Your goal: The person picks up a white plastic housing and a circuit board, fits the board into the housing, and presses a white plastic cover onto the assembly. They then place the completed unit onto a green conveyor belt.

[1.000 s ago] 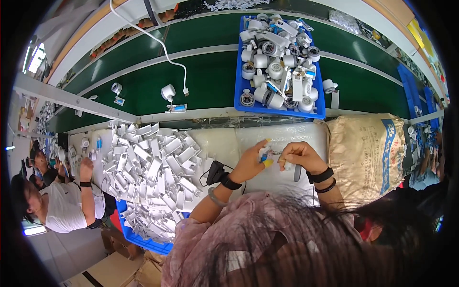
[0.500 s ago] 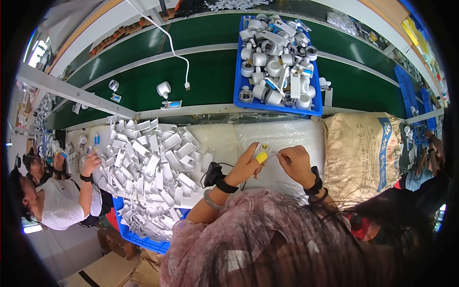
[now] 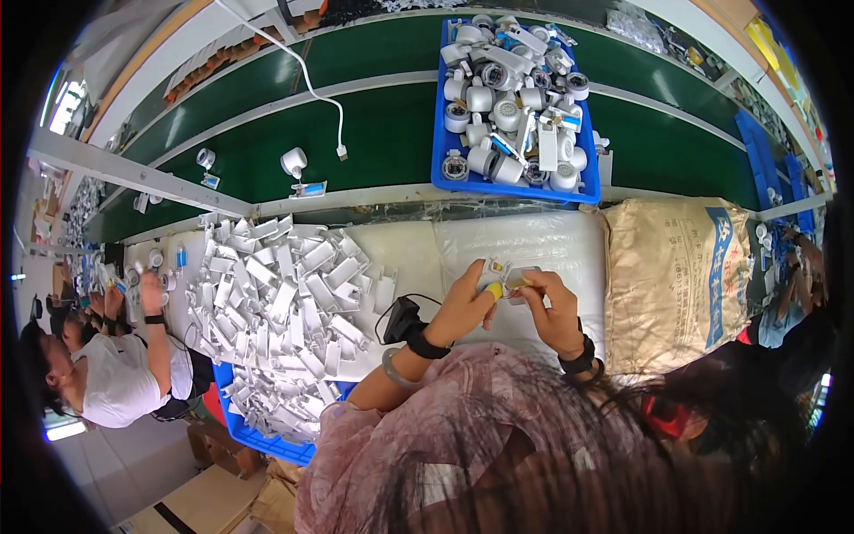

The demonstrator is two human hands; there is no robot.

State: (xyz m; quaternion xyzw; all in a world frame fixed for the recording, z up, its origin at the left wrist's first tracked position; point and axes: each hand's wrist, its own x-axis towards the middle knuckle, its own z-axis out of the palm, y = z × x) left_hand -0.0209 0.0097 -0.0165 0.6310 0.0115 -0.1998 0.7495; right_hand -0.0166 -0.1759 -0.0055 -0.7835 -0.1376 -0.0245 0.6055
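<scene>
My left hand (image 3: 466,301) is closed around a small white plastic part (image 3: 498,267). Something yellow (image 3: 493,290) shows at its thumb; whether it is worn or held is unclear. Close beside it, my right hand (image 3: 551,307) pinches a small, flat greyish-white piece (image 3: 523,279) against or right next to the white part. The fingers hide whether the two pieces are joined. Both hands are above a table padded with clear plastic film (image 3: 471,238). Left of them spreads a large heap of white plastic housings (image 3: 285,289).
A blue crate (image 3: 436,165) of white round-headed devices stands beyond my hands. To the right lies a brown paper sack (image 3: 663,285). A black device with a cable (image 3: 402,320) is by my left wrist. A white cable (image 3: 311,84) hangs ahead. A co-worker (image 3: 124,378) sits at left.
My right hand has moved slightly left toward my left hand, and a flat greyish piece now shows in its fingers. The view has shifted a little. The co-worker's hand at left has moved.
</scene>
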